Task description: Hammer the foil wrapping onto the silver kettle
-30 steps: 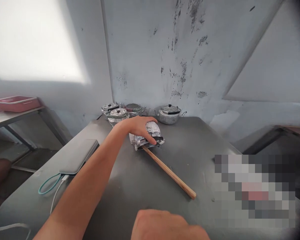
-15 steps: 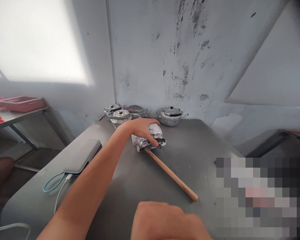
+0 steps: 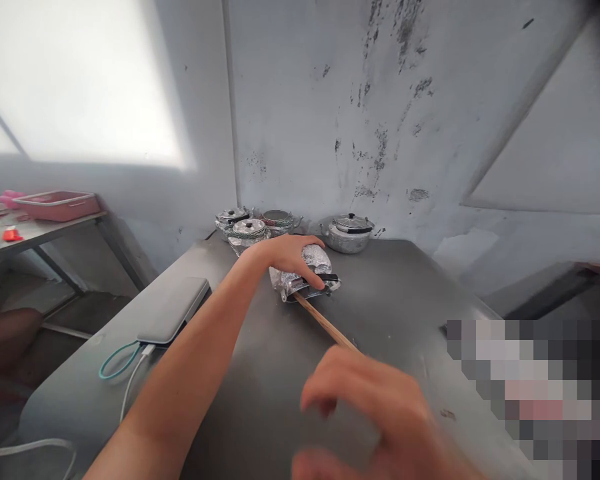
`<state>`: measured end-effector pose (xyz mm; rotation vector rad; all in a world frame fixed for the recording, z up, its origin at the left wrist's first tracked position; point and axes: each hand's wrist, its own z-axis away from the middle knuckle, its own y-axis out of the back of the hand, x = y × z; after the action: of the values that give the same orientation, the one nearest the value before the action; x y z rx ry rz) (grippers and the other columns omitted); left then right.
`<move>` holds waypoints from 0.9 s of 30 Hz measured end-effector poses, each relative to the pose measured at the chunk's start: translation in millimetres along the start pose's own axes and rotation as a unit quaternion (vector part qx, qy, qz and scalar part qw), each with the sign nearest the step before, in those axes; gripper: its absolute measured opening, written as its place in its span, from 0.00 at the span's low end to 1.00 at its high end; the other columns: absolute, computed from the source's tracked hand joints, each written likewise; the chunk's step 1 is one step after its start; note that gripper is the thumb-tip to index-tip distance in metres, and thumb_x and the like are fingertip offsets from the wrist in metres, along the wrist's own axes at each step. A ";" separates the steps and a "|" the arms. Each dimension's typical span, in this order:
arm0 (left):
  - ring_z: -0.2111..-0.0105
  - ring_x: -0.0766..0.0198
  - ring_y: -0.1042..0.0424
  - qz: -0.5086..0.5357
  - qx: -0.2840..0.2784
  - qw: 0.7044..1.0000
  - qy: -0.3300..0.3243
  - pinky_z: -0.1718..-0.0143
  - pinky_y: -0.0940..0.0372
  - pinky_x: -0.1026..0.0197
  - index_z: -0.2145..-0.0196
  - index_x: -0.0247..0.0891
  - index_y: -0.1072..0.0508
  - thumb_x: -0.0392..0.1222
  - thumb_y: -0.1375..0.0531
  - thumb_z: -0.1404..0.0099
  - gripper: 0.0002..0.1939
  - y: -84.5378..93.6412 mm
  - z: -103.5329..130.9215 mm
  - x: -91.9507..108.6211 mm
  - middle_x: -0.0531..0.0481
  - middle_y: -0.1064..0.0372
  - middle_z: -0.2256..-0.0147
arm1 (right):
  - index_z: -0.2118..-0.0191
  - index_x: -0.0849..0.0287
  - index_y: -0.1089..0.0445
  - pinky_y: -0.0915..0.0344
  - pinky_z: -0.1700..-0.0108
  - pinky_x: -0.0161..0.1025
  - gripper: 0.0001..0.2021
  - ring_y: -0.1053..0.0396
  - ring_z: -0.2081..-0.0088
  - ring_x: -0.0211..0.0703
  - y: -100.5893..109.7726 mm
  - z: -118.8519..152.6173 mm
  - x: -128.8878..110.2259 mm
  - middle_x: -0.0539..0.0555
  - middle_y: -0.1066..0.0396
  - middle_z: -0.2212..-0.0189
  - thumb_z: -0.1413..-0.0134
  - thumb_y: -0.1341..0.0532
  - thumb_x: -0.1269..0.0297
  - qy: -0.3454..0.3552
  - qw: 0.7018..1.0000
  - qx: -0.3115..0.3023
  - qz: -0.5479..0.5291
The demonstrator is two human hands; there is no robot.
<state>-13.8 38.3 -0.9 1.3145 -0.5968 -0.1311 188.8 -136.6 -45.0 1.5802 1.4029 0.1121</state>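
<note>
A silvery, crinkled metal pot (image 3: 316,257) lies tipped on the grey table, its opening towards me and a black handle across it. My left hand (image 3: 295,257) grips it from above, thumb near the black handle and fingers over the far side. A wooden stick (image 3: 325,322) runs from inside the pot's opening towards the lower right, its near end hidden behind my right hand. My right hand (image 3: 375,407) is blurred in the foreground, thumb and fingers apart, with nothing seen between them.
Several silvery pots (image 3: 249,229) with lids stand at the table's back left, another pot (image 3: 350,235) at the back right. A grey power bank (image 3: 174,312) with cables lies on the left of the table. A pink basket (image 3: 57,206) sits on a side table.
My right hand has risen from the bottom edge, and its fingers have opened, now covering the stick's near end. My left hand stays on the pot. The view has shifted slightly.
</note>
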 end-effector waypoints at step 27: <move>0.42 0.38 0.38 0.006 0.007 0.999 0.040 0.54 0.33 0.48 0.34 0.57 0.49 0.78 0.38 0.59 0.58 -1.8 -4.6 0.6 0.47 0.47 0.34 | 0.66 0.53 0.45 0.54 0.75 0.38 0.13 0.31 0.78 0.45 -7.3 43.4 135.6 0.48 0.31 0.80 0.30 0.57 0.57 -0.310 0.905 -0.120 0.267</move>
<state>-10.7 41.5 -3.0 1.3237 -0.5378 -0.0636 255.4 -55.0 -141.1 1.5624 0.4278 0.0901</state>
